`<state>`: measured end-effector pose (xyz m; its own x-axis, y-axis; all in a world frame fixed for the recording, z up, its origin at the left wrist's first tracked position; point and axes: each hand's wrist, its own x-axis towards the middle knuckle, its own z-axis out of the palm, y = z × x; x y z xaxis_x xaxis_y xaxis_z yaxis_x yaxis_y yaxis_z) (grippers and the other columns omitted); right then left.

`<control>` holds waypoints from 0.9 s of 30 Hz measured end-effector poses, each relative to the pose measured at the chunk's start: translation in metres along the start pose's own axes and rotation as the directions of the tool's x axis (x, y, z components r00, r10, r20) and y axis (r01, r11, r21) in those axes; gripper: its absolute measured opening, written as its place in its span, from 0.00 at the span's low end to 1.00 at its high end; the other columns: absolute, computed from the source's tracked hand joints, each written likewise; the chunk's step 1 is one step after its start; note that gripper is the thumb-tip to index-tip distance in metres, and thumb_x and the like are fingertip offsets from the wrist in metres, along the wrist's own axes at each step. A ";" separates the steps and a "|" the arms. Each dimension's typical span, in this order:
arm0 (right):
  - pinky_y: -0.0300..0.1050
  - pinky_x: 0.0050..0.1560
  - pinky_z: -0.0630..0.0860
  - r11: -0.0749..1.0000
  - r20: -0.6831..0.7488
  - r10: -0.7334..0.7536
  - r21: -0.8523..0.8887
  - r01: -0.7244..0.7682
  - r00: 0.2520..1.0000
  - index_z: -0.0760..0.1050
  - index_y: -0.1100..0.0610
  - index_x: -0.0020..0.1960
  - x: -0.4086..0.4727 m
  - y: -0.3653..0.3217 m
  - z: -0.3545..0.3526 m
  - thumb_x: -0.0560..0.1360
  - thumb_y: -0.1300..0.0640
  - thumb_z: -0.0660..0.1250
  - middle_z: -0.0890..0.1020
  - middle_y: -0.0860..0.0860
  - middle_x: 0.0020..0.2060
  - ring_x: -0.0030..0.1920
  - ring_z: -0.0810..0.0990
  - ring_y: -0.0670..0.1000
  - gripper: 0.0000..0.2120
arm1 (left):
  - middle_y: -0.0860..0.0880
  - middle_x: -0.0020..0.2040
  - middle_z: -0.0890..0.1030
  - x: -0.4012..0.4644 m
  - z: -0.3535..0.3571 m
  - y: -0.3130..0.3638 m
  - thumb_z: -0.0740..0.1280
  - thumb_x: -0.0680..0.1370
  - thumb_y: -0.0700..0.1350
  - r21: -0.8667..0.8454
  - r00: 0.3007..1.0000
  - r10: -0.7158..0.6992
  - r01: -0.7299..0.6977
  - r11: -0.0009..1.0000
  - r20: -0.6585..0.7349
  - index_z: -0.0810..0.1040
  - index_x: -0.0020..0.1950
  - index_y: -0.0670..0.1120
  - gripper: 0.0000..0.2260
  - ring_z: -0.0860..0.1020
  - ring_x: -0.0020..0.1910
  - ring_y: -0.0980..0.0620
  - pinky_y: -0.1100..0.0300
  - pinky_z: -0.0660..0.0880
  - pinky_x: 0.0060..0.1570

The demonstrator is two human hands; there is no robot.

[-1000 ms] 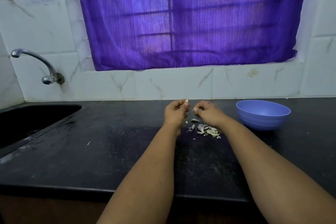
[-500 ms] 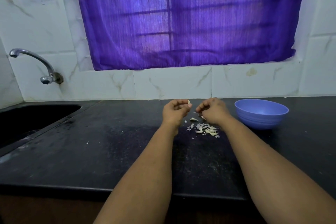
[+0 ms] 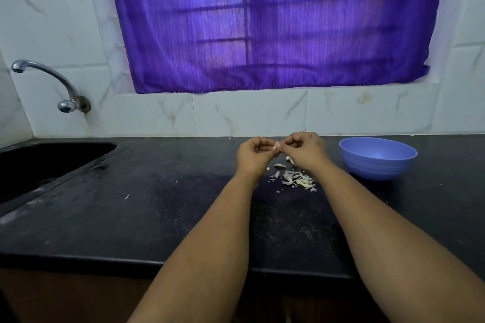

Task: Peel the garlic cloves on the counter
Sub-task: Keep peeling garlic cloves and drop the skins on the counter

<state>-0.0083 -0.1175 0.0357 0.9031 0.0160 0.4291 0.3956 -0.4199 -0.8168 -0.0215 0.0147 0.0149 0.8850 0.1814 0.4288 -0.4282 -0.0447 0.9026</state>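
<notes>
Both hands are meeting above the far part of the black counter (image 3: 157, 217), with one garlic clove (image 3: 276, 145) caught between them; the left hand (image 3: 256, 156) is pinching the clove with curled fingers from the left; the right hand (image 3: 304, 148) is pinching it from the right, its fingers curled in tight on the same small pale piece. The clove is sitting clear of the counter, just above the pile of garlic peels (image 3: 295, 179); only a little of it is showing between the fingertips, so which way its long axis is running and where its tip is pointing cannot be told. The peels are lying scattered on the counter, just near of the hands and partly under the right wrist; another pale piece, too hidden to name, is peeking out beside that wrist. A blue plastic bowl (image 3: 378, 158) is standing upright on the counter, right of the right hand and apart from it; a black sink (image 3: 39, 165) is sitting at the far left, with a chrome tap (image 3: 49, 78) reaching out from the tiled wall above it; a purple curtain (image 3: 262, 21) is hanging over the window behind.
</notes>
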 end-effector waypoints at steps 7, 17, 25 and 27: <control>0.46 0.45 0.78 0.999 -0.019 0.025 0.030 -0.024 1.000 0.80 0.50 0.37 0.003 0.005 0.002 0.72 0.54 0.73 0.82 0.49 0.35 0.38 0.79 0.49 0.06 | 0.44 0.38 0.82 -0.003 0.002 0.004 0.71 0.73 0.33 -0.127 0.985 -0.166 0.170 0.977 0.046 0.80 0.45 0.40 0.04 0.80 0.37 0.51 0.63 0.78 0.39; 0.40 0.41 0.74 0.996 0.052 -0.010 0.087 0.005 0.999 0.81 0.53 0.44 0.004 0.005 0.003 0.76 0.59 0.70 0.82 0.49 0.37 0.38 0.78 0.46 0.03 | 0.45 0.38 0.81 -0.002 0.000 0.003 0.72 0.74 0.35 -0.263 0.981 -0.184 0.194 0.945 0.061 0.79 0.41 0.40 0.04 0.80 0.37 0.52 0.65 0.80 0.43; 0.40 0.38 0.71 0.989 0.050 -0.053 -0.135 0.059 0.997 0.77 0.53 0.42 0.003 0.000 0.003 0.77 0.56 0.66 0.80 0.49 0.37 0.38 0.77 0.50 0.05 | 0.46 0.35 0.82 -0.001 0.002 0.002 0.72 0.73 0.33 -0.185 0.994 -0.099 0.105 0.977 0.039 0.80 0.47 0.36 0.04 0.81 0.33 0.57 0.66 0.79 0.41; 0.39 0.34 0.69 0.987 0.048 -0.061 -0.144 0.068 0.997 0.77 0.55 0.43 0.001 -0.002 0.003 0.77 0.56 0.66 0.79 0.48 0.36 0.37 0.77 0.50 0.05 | 0.45 0.36 0.81 -0.002 0.002 0.002 0.71 0.74 0.33 -0.172 0.995 -0.087 0.093 0.981 0.039 0.80 0.48 0.35 0.05 0.81 0.33 0.57 0.66 0.79 0.41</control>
<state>-0.0076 -0.1137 0.0364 0.8841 0.0850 0.4594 0.4275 -0.5440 -0.7220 -0.0237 0.0120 0.0157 0.9254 0.1463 0.3497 -0.3695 0.1423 0.9183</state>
